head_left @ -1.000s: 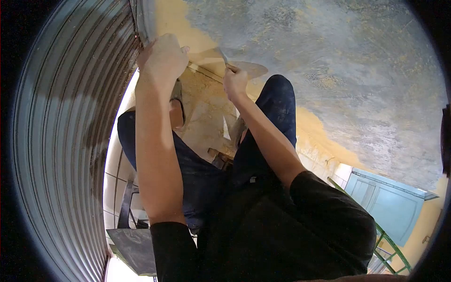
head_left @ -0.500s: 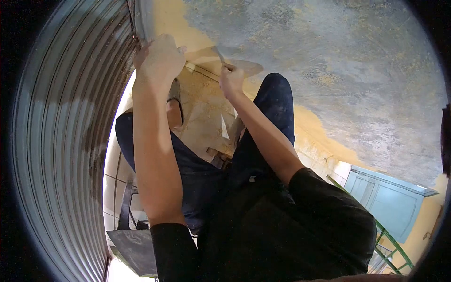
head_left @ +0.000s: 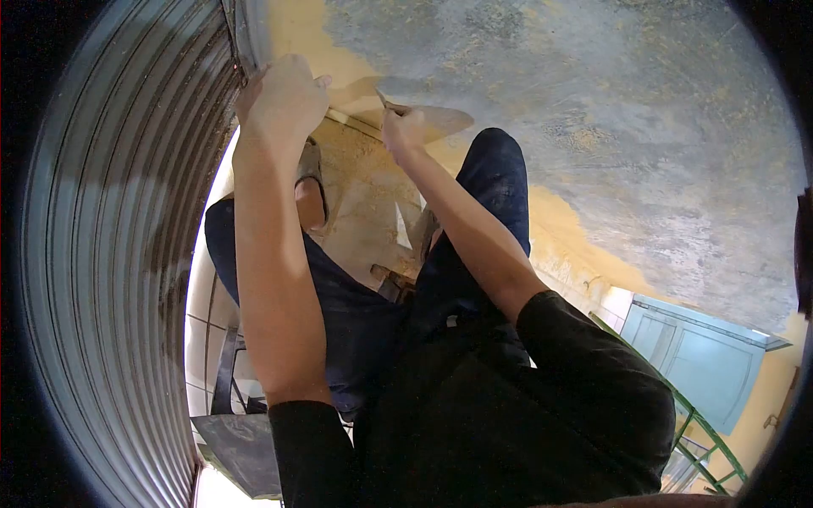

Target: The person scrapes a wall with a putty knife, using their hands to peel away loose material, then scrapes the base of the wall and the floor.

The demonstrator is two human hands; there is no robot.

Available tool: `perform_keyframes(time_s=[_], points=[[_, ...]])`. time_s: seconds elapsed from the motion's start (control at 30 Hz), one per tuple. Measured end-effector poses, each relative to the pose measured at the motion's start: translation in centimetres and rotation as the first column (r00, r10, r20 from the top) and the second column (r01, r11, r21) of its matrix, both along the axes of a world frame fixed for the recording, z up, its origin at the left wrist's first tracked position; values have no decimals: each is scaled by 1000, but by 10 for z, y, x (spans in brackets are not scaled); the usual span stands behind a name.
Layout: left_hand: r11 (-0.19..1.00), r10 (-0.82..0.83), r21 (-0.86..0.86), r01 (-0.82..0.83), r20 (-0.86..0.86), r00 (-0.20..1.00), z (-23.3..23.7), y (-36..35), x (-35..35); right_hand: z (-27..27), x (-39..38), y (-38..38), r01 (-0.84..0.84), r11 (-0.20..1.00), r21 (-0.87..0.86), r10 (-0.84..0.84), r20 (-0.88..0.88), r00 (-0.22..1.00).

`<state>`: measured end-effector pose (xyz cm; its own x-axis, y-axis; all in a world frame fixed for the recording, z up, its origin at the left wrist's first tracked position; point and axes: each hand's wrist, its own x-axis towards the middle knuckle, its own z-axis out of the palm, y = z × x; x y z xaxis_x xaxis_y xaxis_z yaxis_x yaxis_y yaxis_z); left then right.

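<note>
My right hand (head_left: 405, 129) is closed around a thin flat-bladed scraper (head_left: 384, 99), its blade pointing up and left against the wall. The wall (head_left: 542, 93) is mottled grey, with a yellow-tan strip (head_left: 301, 34) along its left edge and bottom. My left hand (head_left: 284, 97) is raised at the upper left, beside the corner where the wall meets a metal frame (head_left: 241, 38). Its fingers are curled and the thumb sticks out to the right. Whatever it may hold is hidden behind the hand.
A ribbed metal shutter (head_left: 110, 254) rises close on my left. Between my bent knees lies a dusty floor (head_left: 360, 186) with a small wooden piece (head_left: 391, 284). Behind to the right are a green metal frame (head_left: 690, 415) and a light blue cupboard (head_left: 690, 356).
My right hand and the scraper have moved slightly left and up, and the blade tilts more to the left. My left hand has shifted slightly up and left.
</note>
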<state>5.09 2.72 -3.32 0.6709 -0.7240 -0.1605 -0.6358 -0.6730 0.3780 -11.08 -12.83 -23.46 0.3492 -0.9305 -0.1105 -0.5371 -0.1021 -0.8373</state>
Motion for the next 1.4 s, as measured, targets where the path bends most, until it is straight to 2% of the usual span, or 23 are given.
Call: perform_keyframes(time_s=[0.1, 0.17, 0.27, 0.3, 0.37, 0.5, 0.57, 0.6, 0.67, 0.7, 0.77, 0.8, 0.83, 0.87, 0.9, 0.97, 1.0, 1.03, 1.07, 1.2, 1.23, 1.3, 1.4], points=[[1000, 8, 9, -8, -1, 1000, -10, 2, -1, 16, -4, 18, 27, 998, -49, -23, 79, 997], [1000, 8, 21, -8, -10, 1000, -4, 3, 4, 49, -9, 29, 121, 975, 188, -151, 154, 977], [1000, -7, 12, 7, -11, 1000, -4, 0, 2, 20, 8, 16, 11, 996, 86, -16, 56, 998], [1000, -5, -8, 5, 0, 1000, -5, 0, 2, 24, 5, 21, 12, 996, 87, -17, 56, 998], [1000, -14, 18, 14, 0, 1000, -7, 0, -1, 43, 0, 34, 48, 986, 162, -82, 213, 974], [999, -10, 33, 9, 33, 999, -8, -3, 2, 56, -3, 24, 84, 963, 255, -143, 221, 965], [1000, -15, 27, 14, 28, 999, -12, -10, 1, 60, 5, 21, -43, 970, 240, 37, 26, 999], [1000, -3, 21, 2, 31, 1000, -13, -12, 2, 60, 4, 14, -42, 970, 239, 35, 32, 999], [998, -19, 66, 18, 16, 1000, -8, -10, -1, 55, -6, -4, -88, 941, 326, 160, -202, 966], [994, -37, 105, 38, -10, 999, -5, -11, -4, 46, -17, -12, -85, 942, 325, 155, -196, 968], [993, -40, 113, 44, -37, 998, -1, -13, 0, 18, -43, -32, -361, 903, 234, 426, -361, 830], [990, -37, 131, 46, -74, 997, -2, -12, 3, 2, -57, -37, -364, 904, 226, 424, -358, 832], [991, -35, 128, 43, -67, 997, -9, -11, 6, -16, -72, -36, -523, 846, -100, 444, -410, 797], [999, -18, 32, 19, -28, 999, -20, -12, 8, -23, -84, -33, -627, 669, -400, 440, -466, 767], [998, 1, -62, 0, 10, 1000, -25, -12, 8, -20, -94, -28, -624, 670, -402, 442, -458, 771], [1000, 6, 2, -6, -5, 1000, -12, -12, 0, -10, -114, -16, -667, 717, -205, 468, -567, 678], [998, 13, 59, -11, -29, 999, -7, -13, -5, -3, -120, -10, -660, 721, -210, 465, -559, 686], [998, 3, 62, -2, -19, 1000, -16, -15, -3, 6, -127, -7, -595, 803, 32, 525, -511, 681], [999, -32, 5, 32, 24, 999, -34, -17, 0, 15, -133, -3, -501, 819, 279, 573, -448, 687], [988, -109, -93, 123, 147, 983, -41, -26, -14, 31, -153, 3, -437, 794, 423, 594, -387, 705], [987, -120, -87, 135, 160, 980, -35, -31, -19, 31, -161, 2, -385, 774, 503, 572, -293, 766], [964, -164, 220, 147, 62, 985, -26, -44, -30, 36, -174, -2, -338, 741, 581, 526, -188, 830], [954, -185, 240, 179, 0, 983, -32, -62, -41, 48, -194, -9, -359, 724, 589, 538, -157, 828]])
